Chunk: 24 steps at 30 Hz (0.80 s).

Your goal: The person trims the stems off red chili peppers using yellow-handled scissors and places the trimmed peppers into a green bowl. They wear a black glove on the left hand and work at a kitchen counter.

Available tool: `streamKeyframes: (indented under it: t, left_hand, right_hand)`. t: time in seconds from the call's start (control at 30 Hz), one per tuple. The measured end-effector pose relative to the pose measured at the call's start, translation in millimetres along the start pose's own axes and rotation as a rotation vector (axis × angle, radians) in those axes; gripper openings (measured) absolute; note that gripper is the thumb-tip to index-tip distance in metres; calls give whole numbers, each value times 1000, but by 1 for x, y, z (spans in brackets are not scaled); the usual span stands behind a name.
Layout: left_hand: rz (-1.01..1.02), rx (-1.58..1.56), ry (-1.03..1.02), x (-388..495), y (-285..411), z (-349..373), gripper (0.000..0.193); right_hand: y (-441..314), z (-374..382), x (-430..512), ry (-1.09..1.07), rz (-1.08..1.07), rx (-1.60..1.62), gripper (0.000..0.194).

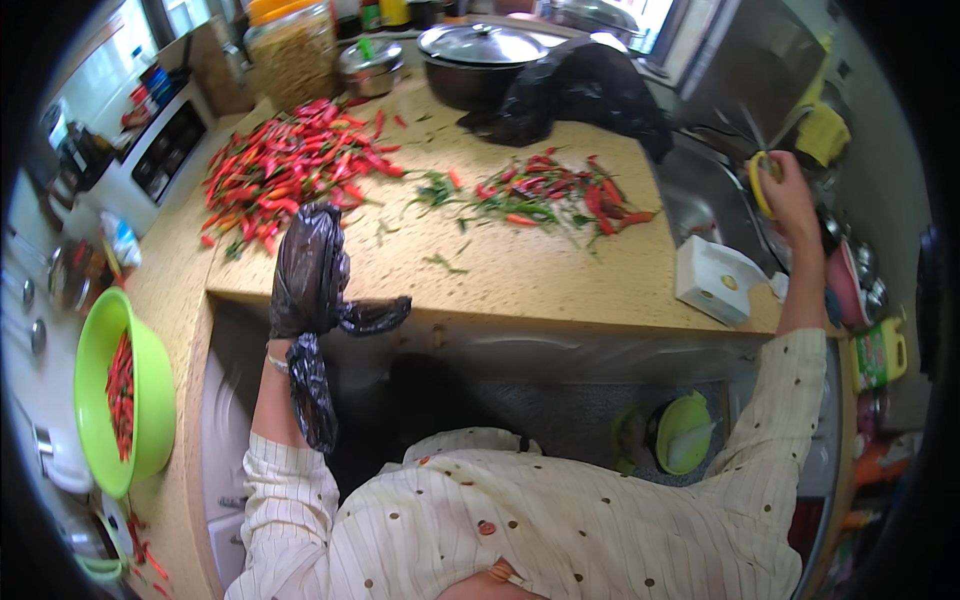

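Note:
My right hand (pixel 787 196) grips scissors (pixel 756 176) by their yellow handles, above the right edge of the sink, with the blades pointing up and away. A black plastic bag (pixel 306 274), tied at the wrist with loose ends hanging, wraps my left hand (pixel 311 247). That hand is over the counter's front edge, just before a large heap of red chilli peppers (pixel 300 165); the bag hides its fingers. Further right on the counter lies a smaller pile of chillies (pixel 551 184) with green stems. Loose green stems (pixel 435 187) are scattered between the piles.
A lime-green basin (pixel 154 397) with chillies stands on the left counter. A lidded pot (pixel 480 64) and a crumpled black bag (pixel 585 94) sit at the back. Right are the steel sink (pixel 690 187) and a white box (pixel 716 281). A green bin (pixel 684 435) stands below.

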<state>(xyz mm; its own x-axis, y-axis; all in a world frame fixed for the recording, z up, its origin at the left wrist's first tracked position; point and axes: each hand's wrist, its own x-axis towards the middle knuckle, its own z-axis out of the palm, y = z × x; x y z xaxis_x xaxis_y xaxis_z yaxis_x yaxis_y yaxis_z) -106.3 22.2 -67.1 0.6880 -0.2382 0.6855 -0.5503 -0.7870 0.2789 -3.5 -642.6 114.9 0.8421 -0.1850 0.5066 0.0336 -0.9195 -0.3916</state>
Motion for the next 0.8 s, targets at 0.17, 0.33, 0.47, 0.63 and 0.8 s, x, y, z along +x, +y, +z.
streamKeyframes:
  t: [0.17, 0.33, 0.47, 0.63, 0.8]
  left_hand:
    - [-541, -385, 61, -17, -11, -44, 42]
    - [58, 454, -21, -34, -30, -54, 50]
    - [273, 365, -102, -7, -41, -46, 47]
    - [-191, 13, -64, 39, -13, -12, 31]
    - [66, 306, -84, 77, -18, 4, 23]
  right_hand:
    - [-79, 33, -17, -54, -12, 439, 41]
    - [-157, 82, -58, -464, 33, 854, 39]
    - [-207, 147, -79, -690, -1, 1111, 38]
    - [-233, 199, -84, -773, 21, 1234, 42]
    - [-240, 209, -90, -797, 24, 1276, 45]
